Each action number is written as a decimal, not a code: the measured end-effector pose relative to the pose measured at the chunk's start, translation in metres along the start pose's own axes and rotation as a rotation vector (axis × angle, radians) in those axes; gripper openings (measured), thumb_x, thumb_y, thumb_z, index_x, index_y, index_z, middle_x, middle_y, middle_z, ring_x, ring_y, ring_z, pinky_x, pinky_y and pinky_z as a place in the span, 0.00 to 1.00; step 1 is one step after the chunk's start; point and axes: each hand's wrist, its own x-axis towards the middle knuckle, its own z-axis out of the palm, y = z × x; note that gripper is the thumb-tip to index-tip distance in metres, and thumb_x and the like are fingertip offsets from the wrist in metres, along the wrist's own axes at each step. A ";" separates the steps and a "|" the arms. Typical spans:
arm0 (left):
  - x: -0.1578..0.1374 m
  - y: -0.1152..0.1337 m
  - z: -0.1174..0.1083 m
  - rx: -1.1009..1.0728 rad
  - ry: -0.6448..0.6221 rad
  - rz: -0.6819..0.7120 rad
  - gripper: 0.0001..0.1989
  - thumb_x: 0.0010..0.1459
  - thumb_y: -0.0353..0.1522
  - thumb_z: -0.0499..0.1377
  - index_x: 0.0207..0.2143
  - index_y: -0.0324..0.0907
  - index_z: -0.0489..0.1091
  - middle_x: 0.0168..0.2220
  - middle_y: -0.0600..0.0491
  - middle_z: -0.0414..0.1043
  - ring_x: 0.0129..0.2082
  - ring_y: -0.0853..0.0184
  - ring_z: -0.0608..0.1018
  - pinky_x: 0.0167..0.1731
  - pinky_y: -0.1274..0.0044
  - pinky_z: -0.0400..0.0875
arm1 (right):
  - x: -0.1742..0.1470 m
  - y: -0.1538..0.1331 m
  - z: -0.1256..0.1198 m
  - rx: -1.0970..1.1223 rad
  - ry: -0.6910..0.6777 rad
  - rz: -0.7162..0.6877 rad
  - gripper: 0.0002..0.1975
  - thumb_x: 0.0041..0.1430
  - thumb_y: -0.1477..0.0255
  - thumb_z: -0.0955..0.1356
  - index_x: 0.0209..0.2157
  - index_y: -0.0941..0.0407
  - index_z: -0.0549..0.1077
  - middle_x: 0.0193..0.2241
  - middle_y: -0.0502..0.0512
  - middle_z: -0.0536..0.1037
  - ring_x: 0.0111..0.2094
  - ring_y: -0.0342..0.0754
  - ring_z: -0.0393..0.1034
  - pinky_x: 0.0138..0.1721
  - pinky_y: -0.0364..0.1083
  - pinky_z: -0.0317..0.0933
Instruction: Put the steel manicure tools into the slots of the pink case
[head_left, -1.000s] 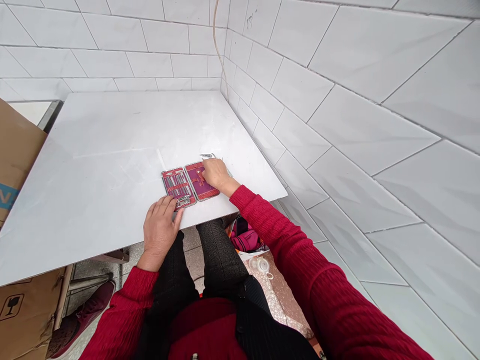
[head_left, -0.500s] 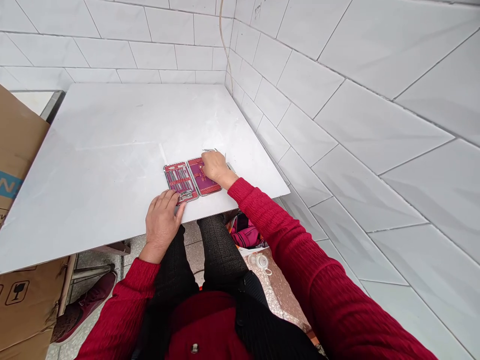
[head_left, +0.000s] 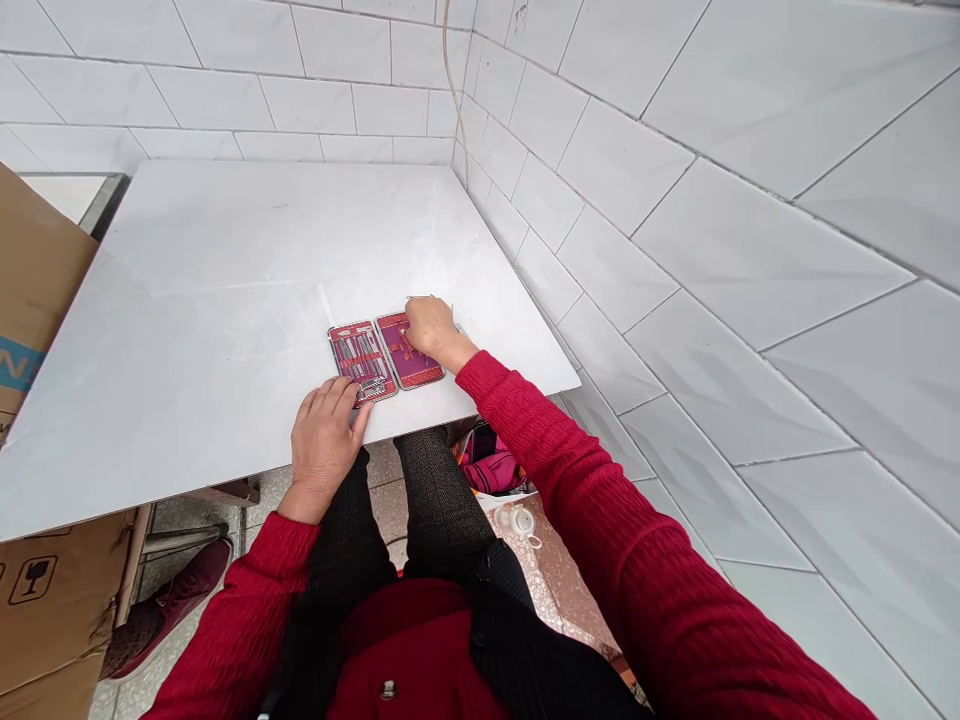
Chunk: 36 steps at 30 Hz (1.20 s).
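Note:
A manicure case (head_left: 396, 384) lies unfolded on the white table (head_left: 225, 240), with a red and purple lining. Its left half holds several slim metal tools (head_left: 358, 350) under a strap, with nail clippers (head_left: 371, 388) at the near end. My left hand (head_left: 324, 430) grips the near left corner of the case, fingers on top by the clippers and thumb along the near edge. Over the far right part of the case, my right hand (head_left: 431, 325) is closed with its fingers curled down. Whatever it pinches is hidden; thin metal tips show just beyond the knuckles.
Tiled walls (head_left: 570, 220) border the table at the back and right. Cardboard boxes (head_left: 45, 290) stand at the left. Below the table's front edge are my legs, a bag with pink items (head_left: 491, 465) and a clear plastic lid (head_left: 521, 520).
My right hand has shifted very slightly over the right half of the case and stays closed. My left hand keeps its hold on the case corner.

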 end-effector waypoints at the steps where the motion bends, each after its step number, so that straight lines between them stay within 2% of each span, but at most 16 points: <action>1: 0.000 0.000 0.000 0.001 0.002 0.001 0.20 0.73 0.41 0.50 0.54 0.37 0.73 0.57 0.39 0.76 0.59 0.50 0.74 0.60 0.60 0.66 | -0.002 0.000 0.000 -0.006 -0.002 -0.001 0.14 0.62 0.74 0.69 0.49 0.60 0.79 0.48 0.69 0.81 0.51 0.61 0.76 0.52 0.52 0.68; 10: 0.000 0.001 -0.001 -0.014 0.006 -0.008 0.20 0.73 0.41 0.50 0.54 0.39 0.73 0.57 0.40 0.76 0.59 0.51 0.74 0.60 0.60 0.66 | -0.021 -0.003 -0.005 -0.020 -0.042 -0.008 0.14 0.67 0.74 0.65 0.48 0.60 0.80 0.48 0.67 0.82 0.51 0.59 0.77 0.50 0.51 0.68; 15: 0.001 0.000 -0.001 -0.032 0.010 -0.006 0.20 0.72 0.41 0.50 0.54 0.39 0.73 0.57 0.40 0.76 0.59 0.50 0.75 0.59 0.59 0.66 | -0.029 0.002 0.005 0.014 0.007 -0.009 0.15 0.69 0.73 0.62 0.47 0.60 0.80 0.48 0.69 0.81 0.49 0.60 0.77 0.48 0.52 0.68; 21: 0.001 -0.001 0.000 -0.039 0.015 0.003 0.19 0.72 0.41 0.51 0.55 0.40 0.73 0.57 0.40 0.76 0.60 0.49 0.74 0.59 0.58 0.66 | -0.038 0.011 0.018 0.091 0.049 -0.006 0.15 0.69 0.75 0.62 0.45 0.57 0.80 0.48 0.64 0.79 0.47 0.54 0.76 0.44 0.47 0.67; 26: 0.001 -0.003 0.001 -0.002 0.028 0.021 0.19 0.72 0.40 0.51 0.54 0.39 0.73 0.57 0.39 0.76 0.59 0.50 0.75 0.59 0.59 0.67 | -0.041 0.031 0.023 0.343 0.138 -0.021 0.19 0.68 0.76 0.62 0.56 0.55 0.77 0.47 0.57 0.79 0.45 0.50 0.74 0.46 0.46 0.66; 28: 0.000 -0.003 0.001 0.005 0.036 0.026 0.19 0.72 0.40 0.52 0.54 0.39 0.73 0.57 0.40 0.76 0.59 0.50 0.75 0.59 0.60 0.67 | -0.040 0.045 0.023 0.445 0.221 0.028 0.19 0.69 0.75 0.62 0.57 0.56 0.76 0.47 0.55 0.79 0.43 0.47 0.74 0.47 0.45 0.65; 31: 0.000 -0.004 0.002 0.009 0.044 0.027 0.18 0.72 0.40 0.52 0.54 0.39 0.73 0.57 0.40 0.76 0.59 0.50 0.75 0.59 0.60 0.67 | -0.038 0.069 0.021 0.482 0.308 0.138 0.16 0.67 0.75 0.63 0.50 0.57 0.78 0.46 0.54 0.80 0.42 0.47 0.74 0.45 0.45 0.64; 36: 0.000 -0.002 0.001 -0.005 0.043 0.015 0.18 0.72 0.40 0.52 0.54 0.40 0.73 0.57 0.40 0.76 0.59 0.50 0.75 0.59 0.60 0.66 | -0.048 0.093 0.024 0.447 0.200 0.265 0.08 0.61 0.68 0.71 0.41 0.55 0.78 0.39 0.51 0.81 0.38 0.47 0.73 0.38 0.44 0.61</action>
